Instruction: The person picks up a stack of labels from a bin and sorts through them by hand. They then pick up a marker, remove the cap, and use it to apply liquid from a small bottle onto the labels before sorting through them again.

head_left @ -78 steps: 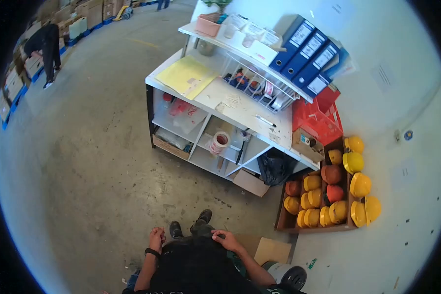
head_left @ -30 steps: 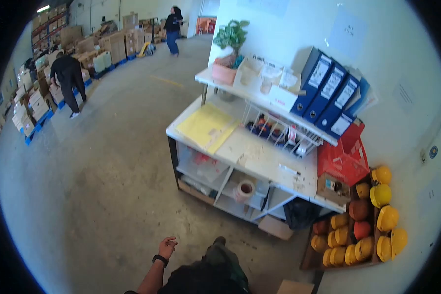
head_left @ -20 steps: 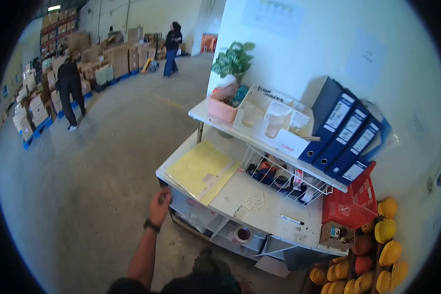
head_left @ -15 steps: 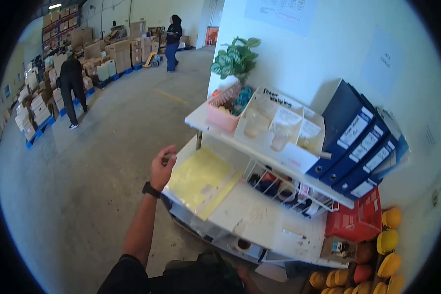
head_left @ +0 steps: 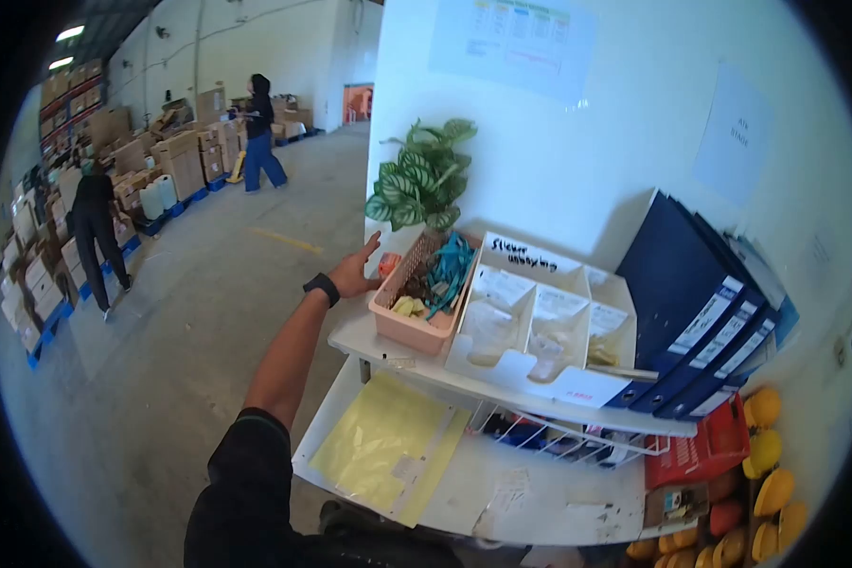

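Observation:
My left hand (head_left: pixel 354 272), a dark watch (head_left: pixel 323 288) on its wrist, reaches over the left end of the upper shelf (head_left: pixel 350 337) with fingers stretched out and apart. Its fingertips are right by a small orange-red item (head_left: pixel 389 264) at the left side of a pink plastic basket (head_left: pixel 417 328). Teal straps (head_left: pixel 451 273) and some brown and pale yellow pieces lie in the basket. Behind it stands a leafy potted plant (head_left: pixel 420 178). Right of the basket is a white divided box (head_left: pixel 540 254) with handwriting, holding clear plastic bags. My right hand is outside the view.
Blue binders (head_left: pixel 667 293) lean at the shelf's right. A yellow sheet in plastic (head_left: pixel 379 440) lies on the lower surface, left of a white wire rack (head_left: pixel 568 437). A red crate (head_left: pixel 701 450) and yellow helmets (head_left: pixel 774 492) are at lower right. Two people stand near boxes on pallets across the floor.
My left hand has moved from above the yellow sheet up and forward to the basket's left side, its fingers straighter. The view has tilted up, and both distant people have shifted posture.

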Available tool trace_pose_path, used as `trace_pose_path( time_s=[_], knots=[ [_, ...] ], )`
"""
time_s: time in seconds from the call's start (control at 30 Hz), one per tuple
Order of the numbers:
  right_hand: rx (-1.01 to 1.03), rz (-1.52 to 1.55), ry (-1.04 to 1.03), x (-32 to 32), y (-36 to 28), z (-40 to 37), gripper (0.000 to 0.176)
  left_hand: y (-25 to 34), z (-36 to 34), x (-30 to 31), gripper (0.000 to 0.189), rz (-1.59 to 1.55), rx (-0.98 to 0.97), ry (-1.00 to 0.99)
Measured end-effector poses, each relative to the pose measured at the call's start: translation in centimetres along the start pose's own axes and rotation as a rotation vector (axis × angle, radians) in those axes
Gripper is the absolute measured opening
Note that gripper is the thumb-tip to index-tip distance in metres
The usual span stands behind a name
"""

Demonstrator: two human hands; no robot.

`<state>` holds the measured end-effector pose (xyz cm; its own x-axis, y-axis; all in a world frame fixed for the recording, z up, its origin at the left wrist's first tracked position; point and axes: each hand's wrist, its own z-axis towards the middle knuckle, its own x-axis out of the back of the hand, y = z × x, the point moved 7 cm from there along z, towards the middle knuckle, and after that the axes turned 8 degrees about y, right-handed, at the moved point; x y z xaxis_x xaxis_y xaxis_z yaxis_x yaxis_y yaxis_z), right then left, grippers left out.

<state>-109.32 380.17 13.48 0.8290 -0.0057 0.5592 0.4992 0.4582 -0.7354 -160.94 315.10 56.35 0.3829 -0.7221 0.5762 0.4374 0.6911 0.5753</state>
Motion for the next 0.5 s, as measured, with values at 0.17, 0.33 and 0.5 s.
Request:
trace_pose_path(
  time_s=[0.17, 0.33, 0.5],
  knots=[
    [-0.287, 0.389, 0.207, 8.0, -19.7, -2.9, 0.029, -0.2, -1.8, 0.0, 0.067, -0.081, 0.086, 0.02],
    [0.267, 0.51, -0.417, 3.9, -34.7, -5.4, 0.013, 5.5, -14.8, 4.1, 0.058, -0.38, 0.062, 0.501],
    [0.504, 0.873, -0.989, 4.5, -46.7, -9.0, 0.041, 12.6, -32.0, -4.4, 0.06, -0.54, 0.141, 0.123]
  ],
)
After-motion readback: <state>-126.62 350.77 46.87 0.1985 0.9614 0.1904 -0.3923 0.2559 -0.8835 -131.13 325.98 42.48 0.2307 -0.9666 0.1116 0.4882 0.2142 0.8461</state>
